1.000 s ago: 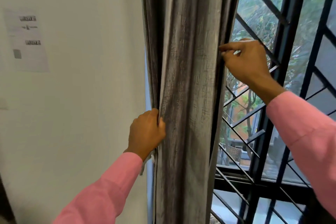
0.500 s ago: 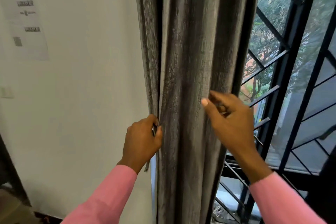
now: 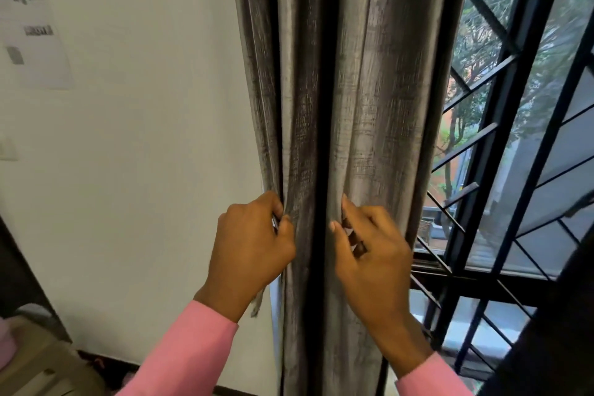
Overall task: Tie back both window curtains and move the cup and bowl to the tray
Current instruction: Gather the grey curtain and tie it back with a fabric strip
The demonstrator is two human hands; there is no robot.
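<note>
— Where were your hands?

— Your left hand (image 3: pixel 249 246) was closed on the left edge of the grey curtain (image 3: pixel 356 100); your right hand (image 3: pixel 369 254) pinched a fold beside it.

— And the curtain?

— It hung gathered between the white wall (image 3: pixel 154 138) and the black window grille (image 3: pixel 501 151), with trees beyond.

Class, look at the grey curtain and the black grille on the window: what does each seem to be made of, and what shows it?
Grey gathered curtain: woven fabric with a slight sheen, probably a velvety or chenille-like cloth; it hangs in soft folds with a crosshatched texture.
Black window grille: likely painted metal; its bars are thin, straight and rigid with a dark, even finish.
</note>
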